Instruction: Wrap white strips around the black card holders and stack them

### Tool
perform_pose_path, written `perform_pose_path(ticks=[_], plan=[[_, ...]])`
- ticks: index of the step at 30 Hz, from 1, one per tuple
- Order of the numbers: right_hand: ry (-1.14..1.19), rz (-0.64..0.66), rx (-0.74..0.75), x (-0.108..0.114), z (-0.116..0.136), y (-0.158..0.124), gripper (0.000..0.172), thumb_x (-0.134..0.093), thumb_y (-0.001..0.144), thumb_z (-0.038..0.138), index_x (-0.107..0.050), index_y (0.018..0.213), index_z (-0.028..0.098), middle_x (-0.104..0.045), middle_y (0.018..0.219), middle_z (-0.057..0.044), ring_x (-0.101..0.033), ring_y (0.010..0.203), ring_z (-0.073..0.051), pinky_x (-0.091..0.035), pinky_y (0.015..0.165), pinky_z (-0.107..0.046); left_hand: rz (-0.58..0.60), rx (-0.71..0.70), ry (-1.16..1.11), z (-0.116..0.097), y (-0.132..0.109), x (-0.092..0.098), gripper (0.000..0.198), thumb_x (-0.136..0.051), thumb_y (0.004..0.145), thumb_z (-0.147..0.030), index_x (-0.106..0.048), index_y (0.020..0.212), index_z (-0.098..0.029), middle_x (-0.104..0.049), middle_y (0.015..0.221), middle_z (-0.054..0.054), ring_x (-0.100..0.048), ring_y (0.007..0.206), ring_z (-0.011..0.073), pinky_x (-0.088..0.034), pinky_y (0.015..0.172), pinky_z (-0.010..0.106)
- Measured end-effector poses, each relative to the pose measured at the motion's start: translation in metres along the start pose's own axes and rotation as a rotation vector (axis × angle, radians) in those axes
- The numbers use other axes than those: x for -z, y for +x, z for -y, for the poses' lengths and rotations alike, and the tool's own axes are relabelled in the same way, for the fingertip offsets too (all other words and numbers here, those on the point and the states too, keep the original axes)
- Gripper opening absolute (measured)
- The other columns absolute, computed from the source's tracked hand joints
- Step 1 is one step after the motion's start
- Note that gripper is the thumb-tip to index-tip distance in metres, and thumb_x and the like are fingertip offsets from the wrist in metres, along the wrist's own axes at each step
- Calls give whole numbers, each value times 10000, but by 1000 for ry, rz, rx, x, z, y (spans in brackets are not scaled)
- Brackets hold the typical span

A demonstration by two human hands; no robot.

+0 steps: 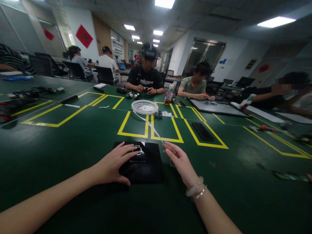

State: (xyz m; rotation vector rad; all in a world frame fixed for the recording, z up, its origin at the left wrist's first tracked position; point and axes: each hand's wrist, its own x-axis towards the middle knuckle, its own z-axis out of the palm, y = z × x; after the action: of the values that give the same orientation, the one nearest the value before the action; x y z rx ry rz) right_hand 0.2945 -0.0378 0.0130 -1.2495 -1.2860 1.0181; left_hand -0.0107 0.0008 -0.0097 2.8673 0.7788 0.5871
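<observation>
Closest to me are both bare arms over a green table (73, 152), with two pale bracelets (194, 189) on the right wrist. The left hand (115, 164) has its fingers spread wide on the left side of a glossy black panel (147, 172), which lies flat right in front of me. The right hand (179, 159) is just off the panel's right edge, thumb and index tips close together at the near end of a thin white strip (157, 133); can't tell if they're really pinching it. That strip runs up to a round white slatted piece (144, 107), past some yellow tape outlines (134, 135). Black phone (203, 131) off to the right, then a bottle (168, 97). Across the table, someone in a dark T-shirt (145, 78) has both hands around something small. Way back there's a red diamond (84, 36) on the wall.
</observation>
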Motion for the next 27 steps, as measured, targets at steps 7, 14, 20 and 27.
perform_pose_path(ticks=[7,14,20,27], plan=[[-778,481,404,-9,2,-16,367,-520,948,155,-626,1228,368,-675,1276,-4,-605,1198,-218,-111,1135,-691,-116,-190,181,5,-6,13,464,-669,928,-340,-532,1370,-300,-520,1375,88,-512,1233,305,-367,1106,485],[-1040,560,489,-17,9,-25,417,-506,934,161,-601,1258,406,-630,1293,1,-565,1193,-210,-151,1132,-655,125,-191,70,4,-1,10,237,-712,890,-212,-664,1118,-252,-638,1116,38,-609,952,214,-474,805,325],[-1116,507,503,-23,11,-30,295,-551,946,314,-642,1211,406,-613,1299,-8,-495,1268,-248,-134,1149,-631,137,-115,40,2,-1,8,268,-739,880,-338,-677,1134,-279,-639,1161,37,-598,1030,241,-443,921,382],[-1086,371,566,-19,5,-24,348,-571,936,309,-604,1274,384,-556,1402,-24,-447,1332,-271,-131,1145,-613,196,19,21,1,0,6,1045,-744,752,-657,-269,1558,-194,-341,1539,126,-333,1403,349,-150,1195,553]])
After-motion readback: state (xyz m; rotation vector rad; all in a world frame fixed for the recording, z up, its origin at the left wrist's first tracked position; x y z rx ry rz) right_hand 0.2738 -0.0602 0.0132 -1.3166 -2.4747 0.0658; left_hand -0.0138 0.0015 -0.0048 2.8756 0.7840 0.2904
